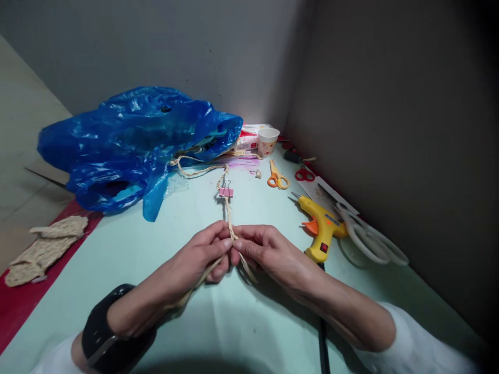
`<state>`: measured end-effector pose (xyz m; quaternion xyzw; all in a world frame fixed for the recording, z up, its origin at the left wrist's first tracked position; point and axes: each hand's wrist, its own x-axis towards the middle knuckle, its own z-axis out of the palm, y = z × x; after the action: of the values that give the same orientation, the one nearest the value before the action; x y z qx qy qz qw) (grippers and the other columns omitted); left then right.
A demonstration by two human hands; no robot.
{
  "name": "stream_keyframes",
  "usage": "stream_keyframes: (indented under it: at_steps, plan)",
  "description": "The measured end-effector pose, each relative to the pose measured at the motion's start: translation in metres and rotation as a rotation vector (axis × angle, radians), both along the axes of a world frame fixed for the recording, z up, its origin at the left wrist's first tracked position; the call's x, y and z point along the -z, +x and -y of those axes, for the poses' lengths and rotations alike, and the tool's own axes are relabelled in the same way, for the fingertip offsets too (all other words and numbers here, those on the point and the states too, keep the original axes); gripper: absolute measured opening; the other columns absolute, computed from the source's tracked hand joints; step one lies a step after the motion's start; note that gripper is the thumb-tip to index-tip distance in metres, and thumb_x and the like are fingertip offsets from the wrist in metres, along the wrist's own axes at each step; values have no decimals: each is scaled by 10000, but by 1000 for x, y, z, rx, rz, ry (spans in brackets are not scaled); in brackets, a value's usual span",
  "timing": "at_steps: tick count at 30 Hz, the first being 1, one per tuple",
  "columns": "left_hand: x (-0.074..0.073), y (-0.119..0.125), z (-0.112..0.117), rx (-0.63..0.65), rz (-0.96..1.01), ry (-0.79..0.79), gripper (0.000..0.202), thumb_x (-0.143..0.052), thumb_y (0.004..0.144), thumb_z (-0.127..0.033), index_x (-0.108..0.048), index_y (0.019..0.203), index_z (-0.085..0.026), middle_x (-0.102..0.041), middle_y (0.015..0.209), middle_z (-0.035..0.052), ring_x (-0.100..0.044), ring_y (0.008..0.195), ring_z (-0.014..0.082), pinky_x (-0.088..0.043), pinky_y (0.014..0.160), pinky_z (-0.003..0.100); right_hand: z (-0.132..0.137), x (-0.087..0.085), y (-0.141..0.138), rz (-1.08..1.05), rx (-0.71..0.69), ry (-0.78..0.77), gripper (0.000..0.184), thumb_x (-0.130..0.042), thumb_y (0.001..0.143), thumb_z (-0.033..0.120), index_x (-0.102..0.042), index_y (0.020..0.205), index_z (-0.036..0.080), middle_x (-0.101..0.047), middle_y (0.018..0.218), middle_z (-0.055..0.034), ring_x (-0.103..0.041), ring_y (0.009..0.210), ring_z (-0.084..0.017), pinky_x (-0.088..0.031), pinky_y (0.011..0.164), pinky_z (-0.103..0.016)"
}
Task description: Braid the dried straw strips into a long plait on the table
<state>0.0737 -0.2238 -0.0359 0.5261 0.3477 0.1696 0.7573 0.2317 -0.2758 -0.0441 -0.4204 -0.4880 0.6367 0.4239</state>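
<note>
A pale straw-coloured braid (228,210) runs toward me from a pink binder clip (226,192) gripped around it. My left hand (210,252) pinches the near end of the braid, with a loose strand trailing down under the wrist. Beside it, nearly touching, my right hand (259,249) pinches the same spot between thumb and finger. Short strand ends (247,268) hang below the right thumb. Beyond the clip, the finished length of braid curves left toward the blue plastic bag. The fingertips partly hide where the strands cross.
A crumpled blue plastic bag (148,130) fills the back left. On the right lie a yellow glue gun (322,228), orange-handled scissors (277,179) and large white-handled scissors (362,236). A paper cup (267,141) stands at the back. A woven straw piece (47,252) lies at the left edge.
</note>
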Motion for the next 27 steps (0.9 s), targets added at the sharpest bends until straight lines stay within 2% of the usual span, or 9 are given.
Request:
stream_keyframes:
  at_steps: [2,4,6,8,11,15,20,24,27]
  plan:
    - [0,1,1,-9,-35,-81,88,-529,849,-257,-494,824,-181,-503,648,-43,-204,436,27,-124,417,192,1,0,0,40,14,-14,173,-491,881,220,-568,754,132,-437,611,42,-269,520,-69,-201,487,-210]
    - [0,2,0,-40,-70,-104,90,-556,819,-252,-503,832,-179,-423,582,-68,-134,433,30,-68,405,200,1,0,0,93,42,-27,124,-477,880,198,-565,824,130,-457,620,39,-290,516,-69,-223,484,-205]
    - [1,3,-1,-91,-74,-114,116,-571,797,-250,-516,873,-182,-295,528,-104,-99,435,39,-64,397,200,2,-1,-1,145,88,-48,121,-470,881,182,-535,973,139,-510,648,36,-327,517,-71,-259,494,-199]
    - [2,3,-2,-138,-75,-126,133,-578,792,-259,-512,883,-188,-223,507,-121,-82,434,41,-68,393,193,4,-2,-2,196,128,-73,233,-467,885,179,-458,1116,153,-544,669,38,-360,524,-77,-285,507,-198]
    - [6,3,-2,-154,-105,-86,148,-592,801,-303,-501,800,-186,-275,469,-116,-122,411,32,-90,384,185,5,-2,-4,252,147,-72,293,-455,896,181,-390,1180,153,-552,667,39,-408,556,-89,-308,531,-206]
    - [7,1,-1,-160,-164,-10,204,-647,785,-340,-534,779,-170,-414,476,-80,-184,401,27,-121,384,189,6,2,-4,292,120,-48,253,-443,915,215,-401,1160,170,-601,694,28,-464,608,-102,-327,557,-216]
    - [7,3,1,-192,-174,18,212,-637,797,-355,-564,783,-157,-531,517,-34,-219,416,31,-113,409,202,8,-3,0,490,102,105,173,-444,919,215,-463,1089,188,-669,737,20,-507,639,-115,-346,619,-238]
    - [8,6,3,-244,-177,41,223,-635,787,-357,-562,737,-152,-406,463,-81,-206,410,31,-101,411,204,6,-13,9,694,81,178,181,-444,920,244,-546,1061,192,-672,778,-6,-537,701,-141,-346,646,-258]
    - [7,7,6,-278,-171,75,232,-643,768,-364,-567,725,-150,-301,461,-107,-191,411,32,-99,412,199,-5,-14,14,765,247,261,188,-477,906,282,-622,966,178,-661,851,-31,-548,770,-147,-363,700,-268]
